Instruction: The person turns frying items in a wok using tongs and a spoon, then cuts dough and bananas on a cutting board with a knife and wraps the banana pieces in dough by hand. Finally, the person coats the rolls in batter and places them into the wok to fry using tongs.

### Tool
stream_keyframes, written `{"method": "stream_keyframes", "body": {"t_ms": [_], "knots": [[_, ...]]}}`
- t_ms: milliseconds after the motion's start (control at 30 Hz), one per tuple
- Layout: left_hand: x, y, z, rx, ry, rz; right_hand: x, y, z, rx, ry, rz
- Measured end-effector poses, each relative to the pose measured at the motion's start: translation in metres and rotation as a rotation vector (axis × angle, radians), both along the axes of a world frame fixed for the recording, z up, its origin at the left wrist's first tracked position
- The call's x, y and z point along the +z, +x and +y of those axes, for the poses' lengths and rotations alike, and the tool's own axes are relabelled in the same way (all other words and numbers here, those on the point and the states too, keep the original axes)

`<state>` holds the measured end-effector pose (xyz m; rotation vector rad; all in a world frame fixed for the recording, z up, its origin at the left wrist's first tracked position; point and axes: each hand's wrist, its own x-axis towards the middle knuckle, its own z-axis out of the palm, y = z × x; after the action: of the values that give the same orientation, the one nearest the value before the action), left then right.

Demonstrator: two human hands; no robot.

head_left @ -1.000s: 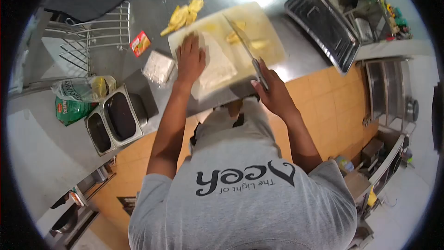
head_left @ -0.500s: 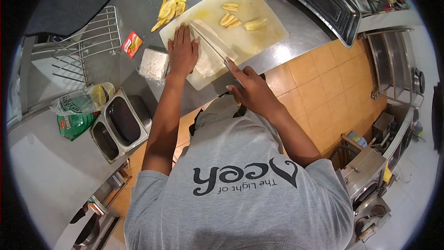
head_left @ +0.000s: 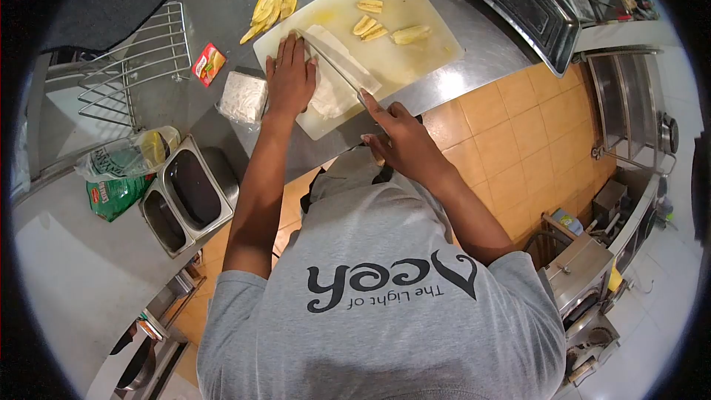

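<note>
My right hand (head_left: 400,135) grips a knife (head_left: 337,70), its long blade lying diagonally across a thin pale wrapper sheet (head_left: 331,95). Part of the sheet shows on either side of the blade; I cannot tell if it is cut through. Fingers stretched out, my left hand (head_left: 291,80) rests flat at the sheet's left edge, close to the blade's tip. Both sit on a white cutting board (head_left: 422,7). Farther up the board are peeled banana pieces: two halves (head_left: 369,27), a smaller one (head_left: 370,6) and a longer one (head_left: 411,35).
Banana peels (head_left: 274,7) lie beyond the board's left corner. Left of my hand are a plastic-wrapped pale stack (head_left: 243,96) and a red packet (head_left: 209,64). A wire rack (head_left: 174,37) stands farther left, a dark metal tray (head_left: 518,4) at right. Steel containers (head_left: 196,185) sit lower left.
The view has shifted slightly. Both hands, the knife and the sheet keep nearly the same places on the board.
</note>
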<state>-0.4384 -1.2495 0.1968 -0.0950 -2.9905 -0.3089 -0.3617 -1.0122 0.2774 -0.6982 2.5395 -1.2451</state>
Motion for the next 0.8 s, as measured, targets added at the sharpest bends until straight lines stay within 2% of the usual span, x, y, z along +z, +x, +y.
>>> {"method": "stream_keyframes", "body": {"t_ms": [267,467,800], "knots": [[0.004,0.001,0.001,-0.010,-0.060,-0.065,-0.003,0.000,0.001,0.000,0.023,0.010],[0.007,0.000,0.004,-0.003,-0.151,-0.172,0.003,0.000,-0.003,-0.093,0.051,0.039],[-0.003,-0.002,0.002,0.008,-0.128,-0.209,0.015,0.009,-0.010,-0.107,0.252,-0.032]]}}
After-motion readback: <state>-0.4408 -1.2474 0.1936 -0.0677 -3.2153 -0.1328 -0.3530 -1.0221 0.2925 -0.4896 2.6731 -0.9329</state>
